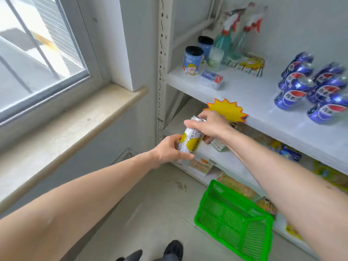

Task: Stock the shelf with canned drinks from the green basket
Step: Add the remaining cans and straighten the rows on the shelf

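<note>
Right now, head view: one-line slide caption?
Both hands, left hand and right hand, hold a yellow-white can above the green basket.

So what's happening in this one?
A person is stocking a white shelf and holds a white-and-yellow can in both hands: the left hand grips its lower part and the right hand grips its top. The can is in the air in front of the shelving, not yet placed. Blue cola cans already stand on the shelf. The green basket on the floor looks empty.

Green basket, white-and-yellow can
</note>
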{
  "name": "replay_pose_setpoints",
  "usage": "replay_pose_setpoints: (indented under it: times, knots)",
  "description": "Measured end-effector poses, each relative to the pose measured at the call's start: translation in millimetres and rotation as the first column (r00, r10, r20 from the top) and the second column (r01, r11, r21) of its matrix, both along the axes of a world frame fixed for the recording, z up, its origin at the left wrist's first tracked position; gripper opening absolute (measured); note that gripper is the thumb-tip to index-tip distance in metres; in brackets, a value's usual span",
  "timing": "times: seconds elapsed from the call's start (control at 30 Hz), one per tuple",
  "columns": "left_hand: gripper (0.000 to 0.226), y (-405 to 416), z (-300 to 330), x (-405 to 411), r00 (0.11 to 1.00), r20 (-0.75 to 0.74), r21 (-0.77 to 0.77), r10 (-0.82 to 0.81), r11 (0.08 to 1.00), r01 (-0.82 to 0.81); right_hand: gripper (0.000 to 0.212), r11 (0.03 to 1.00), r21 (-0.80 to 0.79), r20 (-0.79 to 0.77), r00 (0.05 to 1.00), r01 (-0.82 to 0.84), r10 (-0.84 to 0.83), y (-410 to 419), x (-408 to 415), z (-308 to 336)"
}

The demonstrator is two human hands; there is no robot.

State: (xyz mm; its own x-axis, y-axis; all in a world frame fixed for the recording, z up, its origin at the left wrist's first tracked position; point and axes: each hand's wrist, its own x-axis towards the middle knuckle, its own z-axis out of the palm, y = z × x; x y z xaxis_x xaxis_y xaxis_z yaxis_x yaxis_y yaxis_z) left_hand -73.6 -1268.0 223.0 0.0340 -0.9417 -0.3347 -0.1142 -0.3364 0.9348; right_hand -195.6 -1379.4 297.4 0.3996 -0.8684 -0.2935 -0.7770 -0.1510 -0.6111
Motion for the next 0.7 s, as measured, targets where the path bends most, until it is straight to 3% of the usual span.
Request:
replay_pose_setpoints:
  times: [0.1, 0.23, 0.3, 0.47, 0.7]
  knots:
    - [0.053, -2, 31, -12, 0.998, -0.050, -0.032, -0.040, 0.999, 0.038, 0.056, 0.999, -0.040, -0.006, 1.000, -0.027, 0.027, 6, -22, 38]
    - [0.052, -5, 61, -28, 0.986, -0.105, -0.073, -0.126, 0.990, 0.119, 0.029, 0.997, 0.017, 0.096, 0.992, -0.079, 0.077, 8, -57, 81]
    - [0.050, -7, 72, -37, 0.974, -0.142, -0.081, -0.175, 0.983, 0.164, 0.025, 0.996, 0.018, 0.119, 0.990, -0.082, 0.079, 9, -71, 96]
    - [0.052, -7, 93, -59, 0.961, -0.175, -0.135, -0.216, 0.972, 0.193, 0.033, 0.995, -0.092, 0.134, 0.991, 0.040, -0.028, 18, -91, 123]
    - [0.053, -14, 115, -84, 0.985, -0.028, -0.229, -0.172, 0.960, 0.161, 0.063, 0.928, -0.313, 0.020, 0.978, 0.203, -0.207, 33, -103, 142]
